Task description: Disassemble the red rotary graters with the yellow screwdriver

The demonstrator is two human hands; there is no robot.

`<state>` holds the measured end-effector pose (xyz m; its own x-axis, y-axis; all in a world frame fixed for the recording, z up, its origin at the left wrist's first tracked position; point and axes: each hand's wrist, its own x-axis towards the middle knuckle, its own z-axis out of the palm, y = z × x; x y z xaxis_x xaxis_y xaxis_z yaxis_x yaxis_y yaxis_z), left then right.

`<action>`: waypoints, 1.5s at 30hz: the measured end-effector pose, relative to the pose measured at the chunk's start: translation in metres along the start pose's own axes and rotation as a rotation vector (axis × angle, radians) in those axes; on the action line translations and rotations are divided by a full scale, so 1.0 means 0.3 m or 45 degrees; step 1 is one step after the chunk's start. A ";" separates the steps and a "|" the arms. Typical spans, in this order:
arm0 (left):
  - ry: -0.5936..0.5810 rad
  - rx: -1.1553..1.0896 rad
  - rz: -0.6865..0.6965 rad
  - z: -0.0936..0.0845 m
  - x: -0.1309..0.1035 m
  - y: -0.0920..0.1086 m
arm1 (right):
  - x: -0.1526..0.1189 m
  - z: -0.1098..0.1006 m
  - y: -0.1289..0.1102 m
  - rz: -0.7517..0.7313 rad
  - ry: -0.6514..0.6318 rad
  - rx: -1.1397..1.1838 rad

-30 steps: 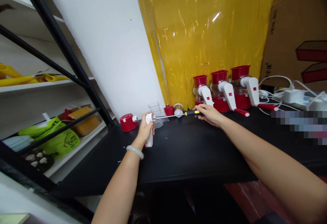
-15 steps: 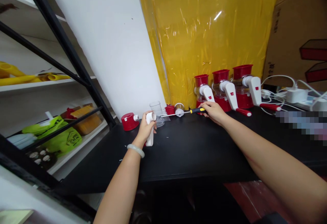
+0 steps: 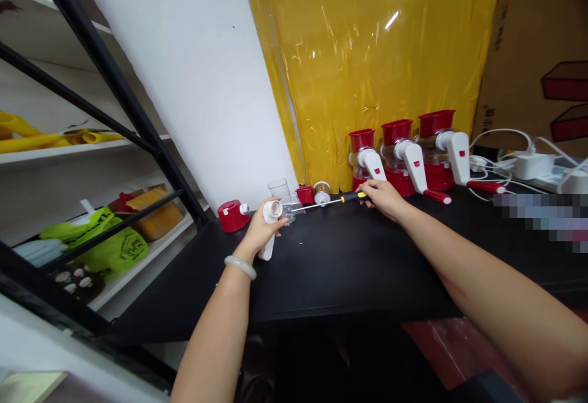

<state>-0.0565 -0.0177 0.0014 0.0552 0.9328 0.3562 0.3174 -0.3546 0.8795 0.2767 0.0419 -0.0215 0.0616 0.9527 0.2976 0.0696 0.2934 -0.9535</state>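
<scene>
My left hand (image 3: 261, 229) is closed around a white crank handle (image 3: 272, 209), whose round hollow end faces up and to the right. In my right hand (image 3: 382, 197) is a screwdriver (image 3: 353, 196) with a black and yellow grip. Its long thin shaft points left, the tip close to the crank's hollow end; whether they touch I cannot tell. Behind my left hand stand a red base (image 3: 233, 216) with a white knob and a clear plastic body (image 3: 278, 190). A small red part (image 3: 304, 194) and a drum grater (image 3: 322, 193) lie beyond the shaft.
Several assembled red-and-white rotary graters, among them one with a red-tipped crank (image 3: 414, 167), line the back right of the black table (image 3: 349, 268). White cables and a power adapter (image 3: 533, 169) lie farther right. A black-framed shelf (image 3: 151, 136) stands at the left.
The crank handle has turned in my left hand, so its hollow end now faces me more. My right hand keeps the screwdriver in nearly the same place. The view has shifted slightly.
</scene>
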 end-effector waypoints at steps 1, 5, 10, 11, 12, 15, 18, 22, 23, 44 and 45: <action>-0.037 0.019 -0.028 -0.001 0.000 -0.005 | -0.001 -0.002 -0.002 0.010 0.007 -0.016; -0.137 0.117 -0.170 0.007 -0.002 -0.022 | -0.004 -0.005 -0.005 0.048 0.000 -0.072; -0.081 0.158 -0.171 0.022 -0.010 -0.006 | -0.004 -0.004 -0.001 0.088 -0.037 -0.126; -0.079 0.148 -0.167 0.023 -0.012 0.000 | -0.004 -0.003 0.001 0.094 -0.044 -0.133; -0.084 0.137 -0.169 0.023 -0.014 0.005 | -0.004 -0.003 0.002 0.098 -0.051 -0.140; -0.103 0.158 -0.181 0.024 -0.018 0.014 | -0.003 -0.002 0.004 0.101 -0.067 -0.164; -0.144 0.202 -0.194 0.025 -0.024 0.019 | 0.000 -0.005 0.005 0.098 -0.066 -0.201; -0.270 0.242 -0.282 0.030 -0.032 0.012 | 0.007 -0.015 0.007 0.106 -0.020 -0.298; -0.312 0.254 -0.323 0.031 -0.034 0.006 | 0.008 -0.017 0.008 0.109 -0.005 -0.328; 0.006 -0.139 -0.013 0.030 -0.061 0.095 | -0.061 0.038 0.042 -0.162 -0.321 -0.615; 0.018 -0.143 0.064 0.031 -0.079 0.106 | -0.075 0.055 0.018 -0.193 -0.326 -0.590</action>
<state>-0.0388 -0.0506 0.0181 0.0550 0.9129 0.4044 0.2068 -0.4067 0.8899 0.2593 0.0234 -0.0342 -0.2235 0.9083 0.3537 0.4933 0.4184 -0.7626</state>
